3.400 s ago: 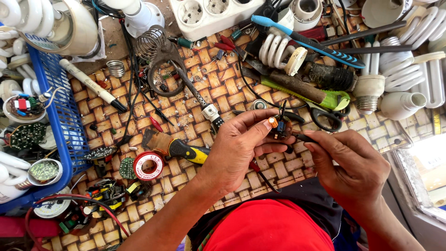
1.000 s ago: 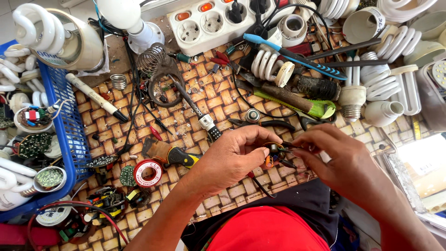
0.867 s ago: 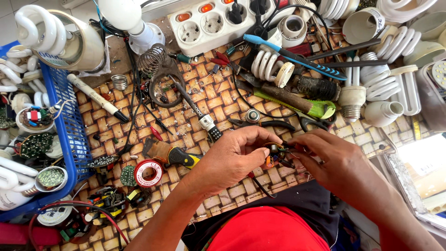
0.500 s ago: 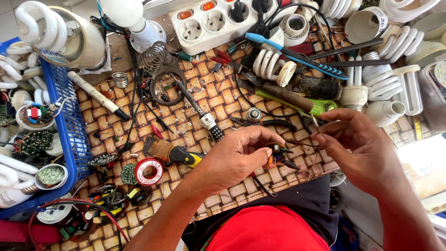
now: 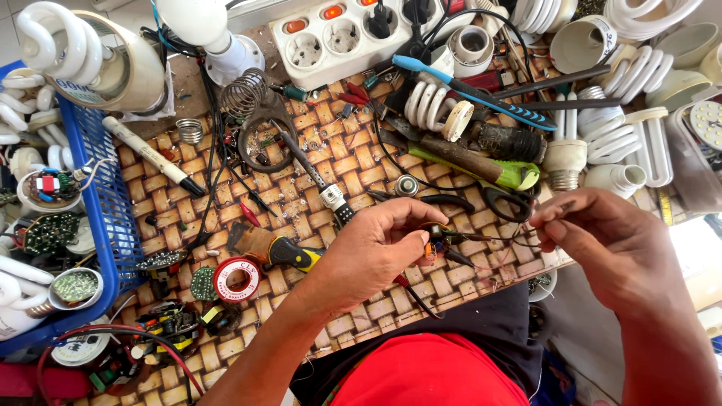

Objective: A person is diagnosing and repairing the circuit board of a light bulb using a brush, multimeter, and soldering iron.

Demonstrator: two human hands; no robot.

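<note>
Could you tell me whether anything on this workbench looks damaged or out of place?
Yes. Several lamps lie dismantled: a loose spiral tube lies on the woven mat, and bare round circuit boards sit in the blue basket. The left hand pinches a small component whose thin wires the right hand pulls.

A woven cane mat of brown-and-tan squares [image 5: 353, 177] carries the clutter. Directly on it lie a red-rimmed spool of solder wire [image 5: 236, 279], a white marker pen with a black tip [image 5: 153, 156], a bare steel coil spring [image 5: 244, 93] and a small yellow-and-black handled tool [image 5: 289, 254]. At its far edge sits a white multi-socket power strip [image 5: 350, 34] — at its left edge, a blue plastic mesh basket [image 5: 101, 203].
</note>
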